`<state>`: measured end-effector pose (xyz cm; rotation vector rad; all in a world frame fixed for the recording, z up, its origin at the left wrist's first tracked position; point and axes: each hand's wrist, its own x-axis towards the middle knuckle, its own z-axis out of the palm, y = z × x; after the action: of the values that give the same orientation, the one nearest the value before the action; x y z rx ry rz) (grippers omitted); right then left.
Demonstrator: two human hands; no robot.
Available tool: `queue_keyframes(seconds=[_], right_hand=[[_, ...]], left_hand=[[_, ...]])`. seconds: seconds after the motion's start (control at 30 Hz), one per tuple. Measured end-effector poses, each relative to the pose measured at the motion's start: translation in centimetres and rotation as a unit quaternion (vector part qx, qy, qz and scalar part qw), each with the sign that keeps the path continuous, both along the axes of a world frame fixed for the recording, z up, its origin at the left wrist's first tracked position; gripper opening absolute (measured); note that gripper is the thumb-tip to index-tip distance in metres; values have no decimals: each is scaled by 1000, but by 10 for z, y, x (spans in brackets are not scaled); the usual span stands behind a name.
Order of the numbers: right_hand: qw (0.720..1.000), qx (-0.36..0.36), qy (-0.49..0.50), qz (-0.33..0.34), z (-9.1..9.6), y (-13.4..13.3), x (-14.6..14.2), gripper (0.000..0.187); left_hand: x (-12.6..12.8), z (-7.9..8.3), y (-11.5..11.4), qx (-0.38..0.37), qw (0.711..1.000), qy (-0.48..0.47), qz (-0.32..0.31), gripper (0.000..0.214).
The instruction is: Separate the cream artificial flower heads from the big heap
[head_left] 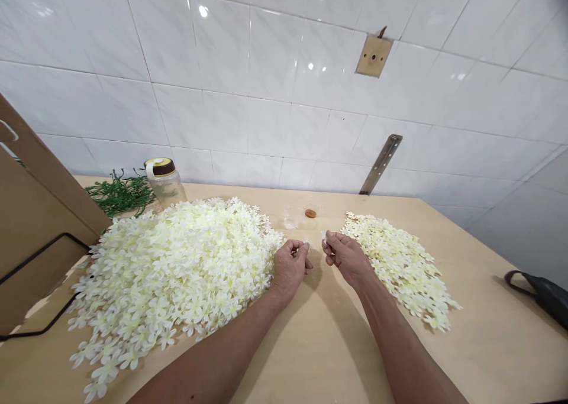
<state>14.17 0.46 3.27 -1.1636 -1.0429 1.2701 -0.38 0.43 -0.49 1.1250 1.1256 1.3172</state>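
My left hand [289, 266] is closed in a pinch beside the right edge of a large heap of white artificial flowers [177, 262]. A tiny whitish translucent piece [307, 242] shows at its fingertips. Close by, my right hand [348, 256] pinches another small whitish translucent piece [323, 236] between thumb and forefinger. The two hands are apart, fingertips facing each other over the table. To the right of my right hand lies a smaller, flatter spread of pale yellow-white artificial flowers [406, 265]. Just beyond the hands are clear plastic bits [291, 219] and a small brown disc [310, 213].
A clear bottle with a brown and yellow lid [166, 182] stands behind the large heap, beside green artificial stems [122, 194]. A cardboard box [39, 215] is at the left. On the right sits a black strapped item [539, 291]. A metal bracket [380, 164] leans against the tiled wall.
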Motion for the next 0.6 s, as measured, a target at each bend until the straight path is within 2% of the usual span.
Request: queue_keyframes(seconds=[0.17,0.3,0.6], right_hand=[[1000,-13,2,-3,0,-1,-3,49],[999,-20,31,-9,4,-2,-4,50],[998,11,51,24,6,-4,-3,39]], left_hand=[[0,-3,2,-2,1000,-8,-2,26],[0,0,1,-4,1000,-12,-5,24],[-1,5,0,-20,999,-43,-9,26]])
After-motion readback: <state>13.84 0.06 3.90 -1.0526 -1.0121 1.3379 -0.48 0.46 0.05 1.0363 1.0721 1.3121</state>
